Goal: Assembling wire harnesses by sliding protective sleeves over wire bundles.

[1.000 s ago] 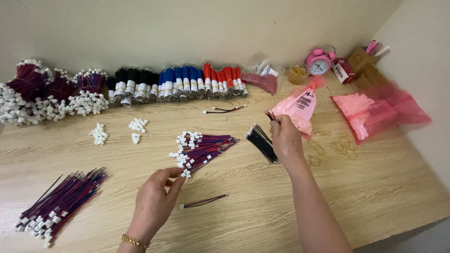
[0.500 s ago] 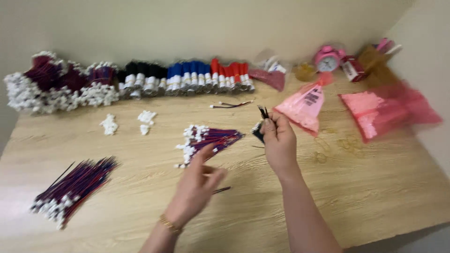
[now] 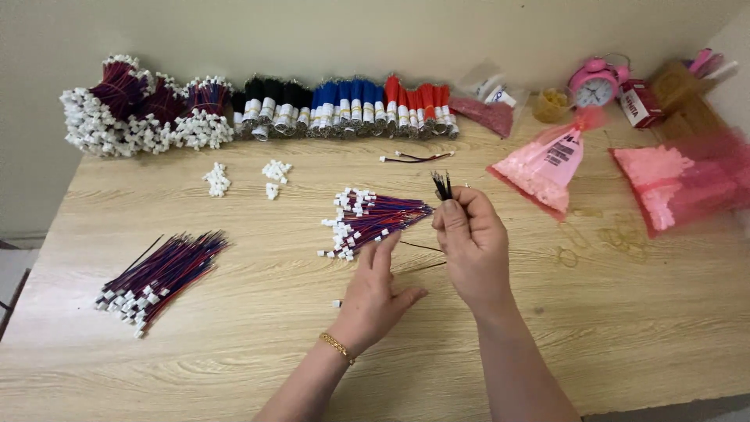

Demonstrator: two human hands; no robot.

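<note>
My right hand (image 3: 469,242) is closed around a small bundle of black wires (image 3: 441,185), whose ends stick up above my fingers. My left hand (image 3: 375,293) lies flat on the wooden table (image 3: 258,344), fingers spread, beside a thin loose wire (image 3: 422,268). Its fingertips reach the edge of a fanned pile of red and blue wires with white connectors (image 3: 367,220). A gold bracelet (image 3: 337,346) is on my left wrist.
A second pile of red and blue wires (image 3: 160,275) lies at the left. Bundled wire rolls (image 3: 258,105) line the back wall. Small heaps of white connectors (image 3: 273,176) sit mid-table. Pink bags (image 3: 547,168) of parts, a pink alarm clock (image 3: 594,82) and rubber bands (image 3: 617,234) are at the right.
My right hand lifted the black wires off the table and drew them in toward the middle. My left hand moved right and came down flat on the table by the fanned pile.
</note>
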